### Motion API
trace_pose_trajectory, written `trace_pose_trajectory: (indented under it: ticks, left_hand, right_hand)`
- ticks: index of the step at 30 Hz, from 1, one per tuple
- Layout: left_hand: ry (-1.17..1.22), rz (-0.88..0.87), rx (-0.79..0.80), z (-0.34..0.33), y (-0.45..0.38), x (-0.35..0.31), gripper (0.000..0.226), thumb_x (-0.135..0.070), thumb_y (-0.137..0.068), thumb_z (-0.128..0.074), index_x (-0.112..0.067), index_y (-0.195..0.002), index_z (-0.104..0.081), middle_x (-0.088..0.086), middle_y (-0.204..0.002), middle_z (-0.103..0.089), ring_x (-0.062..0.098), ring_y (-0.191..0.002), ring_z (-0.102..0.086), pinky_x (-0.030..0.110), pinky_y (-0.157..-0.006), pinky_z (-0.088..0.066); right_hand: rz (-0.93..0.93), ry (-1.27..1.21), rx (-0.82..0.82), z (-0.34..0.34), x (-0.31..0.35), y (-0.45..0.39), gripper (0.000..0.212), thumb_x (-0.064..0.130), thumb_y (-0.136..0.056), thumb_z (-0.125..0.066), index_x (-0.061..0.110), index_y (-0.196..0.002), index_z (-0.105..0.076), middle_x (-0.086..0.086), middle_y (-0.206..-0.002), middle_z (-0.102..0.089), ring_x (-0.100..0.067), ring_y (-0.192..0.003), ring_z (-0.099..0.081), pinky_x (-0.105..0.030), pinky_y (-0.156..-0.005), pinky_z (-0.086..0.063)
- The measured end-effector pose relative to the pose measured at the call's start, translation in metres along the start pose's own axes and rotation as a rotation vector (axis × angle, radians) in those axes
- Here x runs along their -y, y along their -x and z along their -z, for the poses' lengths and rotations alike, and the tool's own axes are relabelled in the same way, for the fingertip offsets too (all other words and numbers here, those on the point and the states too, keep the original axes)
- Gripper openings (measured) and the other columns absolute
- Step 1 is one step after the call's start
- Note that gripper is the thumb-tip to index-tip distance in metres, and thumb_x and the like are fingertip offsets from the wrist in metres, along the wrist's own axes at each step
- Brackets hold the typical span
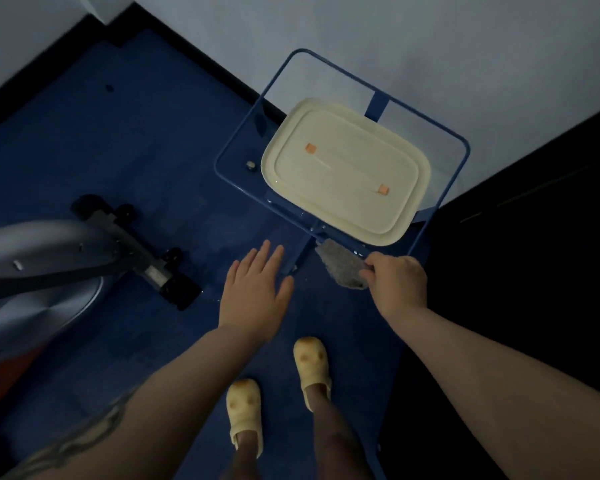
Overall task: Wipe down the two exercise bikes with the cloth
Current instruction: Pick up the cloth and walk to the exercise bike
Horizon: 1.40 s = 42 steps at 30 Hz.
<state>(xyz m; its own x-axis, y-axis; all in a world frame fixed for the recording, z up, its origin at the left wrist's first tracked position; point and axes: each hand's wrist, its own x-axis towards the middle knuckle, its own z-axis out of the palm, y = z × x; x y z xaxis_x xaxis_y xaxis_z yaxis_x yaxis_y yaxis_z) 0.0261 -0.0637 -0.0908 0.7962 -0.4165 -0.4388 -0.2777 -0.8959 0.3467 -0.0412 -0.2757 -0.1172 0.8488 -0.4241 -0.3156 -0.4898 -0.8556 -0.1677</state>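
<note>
Presently found the grey cloth (340, 266) gripped in the right hand (397, 282), fingers closed on its near end. Located the cloth at the near edge of a small blue-framed glass worktop (463, 147), on or just above the frame; could not tell which. Noted a cream lidded box (347, 171) resting on that worktop, just beyond the cloth.

Found the left hand (253, 292) empty, fingers open and spread, palm down, near the cloth but apart from it.

Located one exercise bike (39, 265) at the left of the view: silver wheel housing and a black foot bar with small rollers, standing on the blue floor (118, 133). Saw no second bike in view. Noted both hands well apart from the bike, with no contact between cloth and bike.

Judged progress as follows:
- Cloth in hand: done.
- Wiping of the visible bike: could not confirm; saw no streaks or damp marks in the dim light.
- Wiping of the second bike: could not assess, being out of view.

Judged the step in hand to be cloth handling at the worktop, not wiping.
</note>
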Motion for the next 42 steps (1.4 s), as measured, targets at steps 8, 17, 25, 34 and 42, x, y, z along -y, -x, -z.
trace_pose_trajectory:
  ticks: [8,17,25,34,42]
  left_hand:
    - [0.120,0.052,-0.086,0.046,0.019,-0.010,0.057,-0.045,-0.100,-0.031,-0.029,-0.152,-0.016,-0.005,-0.162,-0.009,0.017,-0.149,-0.009,0.036,-0.120,-0.004]
    - [0.320,0.369,-0.329,0.125,0.140,0.062,0.053,-0.038,-0.099,-0.042,-0.024,-0.149,-0.031,-0.001,-0.159,-0.022,0.019,-0.147,-0.021,0.039,-0.120,-0.014]
    - [0.473,0.692,-0.565,0.129,0.289,0.148,0.053,-0.038,-0.099,-0.044,-0.024,-0.148,-0.032,-0.002,-0.158,-0.025,0.017,-0.145,-0.025,0.039,-0.118,-0.018]
    - [0.608,1.105,-0.719,0.049,0.512,0.267,0.055,-0.046,-0.099,-0.038,-0.029,-0.150,-0.027,-0.006,-0.159,-0.023,0.015,-0.145,-0.023,0.035,-0.119,-0.019]
    - [0.717,1.362,-0.570,-0.025,0.701,0.379,0.056,-0.047,-0.099,-0.035,-0.026,-0.150,-0.027,-0.003,-0.159,-0.024,0.018,-0.143,-0.029,0.033,-0.116,-0.025]
  right_hand:
    - [0.245,-0.103,-0.194,0.060,0.046,0.011,0.012,0.022,-0.091,-0.062,0.011,-0.087,-0.061,-0.006,-0.074,-0.065,-0.025,-0.067,-0.060,-0.028,-0.059,-0.031]
    - [0.735,-0.250,-0.316,0.142,0.171,0.063,0.005,0.013,-0.087,-0.066,0.010,-0.090,-0.064,-0.002,-0.072,-0.064,-0.022,-0.058,-0.057,-0.034,-0.054,-0.047]
    - [1.097,-0.262,-0.096,0.131,0.310,0.164,0.011,0.024,-0.094,-0.058,0.015,-0.097,-0.063,0.003,-0.083,-0.063,-0.015,-0.067,-0.059,-0.034,-0.058,-0.050]
    - [1.410,-0.180,0.152,0.034,0.460,0.353,0.010,0.033,-0.097,-0.051,0.027,-0.094,-0.058,0.011,-0.086,-0.059,-0.008,-0.072,-0.057,-0.032,-0.059,-0.050]
    - [1.476,-0.110,0.324,-0.059,0.567,0.523,0.011,0.038,-0.098,-0.045,0.036,-0.088,-0.050,0.014,-0.084,-0.054,-0.003,-0.067,-0.054,-0.031,-0.057,-0.050]
